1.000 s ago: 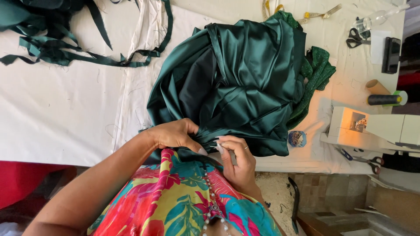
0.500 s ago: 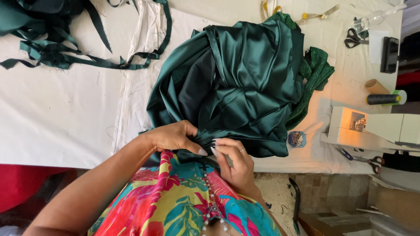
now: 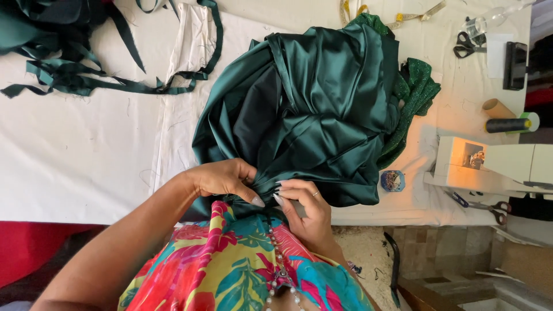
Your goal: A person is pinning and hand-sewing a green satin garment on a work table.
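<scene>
White cloth covers the work table [image 3: 86, 150], which fills most of the view from the head camera. A large bundle of dark green satin fabric [image 3: 322, 109] lies heaped at the middle of the table, folded over itself in broad glossy pleats, its near edge hanging over the table's front edge toward the person. At the far left corner sits a pile of green fabric strips [image 3: 75, 75], loose bands trailing across the cloth, well apart from the main bundle. A white sewing machine [image 3: 495, 164] stands at the right, its lamp lit. A piece of glittery green fabric [image 3: 417, 92] pokes out from under the satin on the right side.

The left hand [image 3: 222, 179] pinches the near edge of the satin between thumb and fingers, closed tight on a gathered fold. The right hand [image 3: 305, 210], just beside it and nearly touching, grips the same edge with fingers curled in; a ring shows on one finger. Both hands sit at the table's front edge, above the person's bright floral top [image 3: 230, 270].

Smaller items line the right side: a dark spool of thread [image 3: 507, 125] beside a cardboard tube [image 3: 496, 107], black scissors [image 3: 465, 43] near the far edge, a yellow tape measure [image 3: 403, 17], and a small blue round pin holder [image 3: 392, 181] just beside the satin.
</scene>
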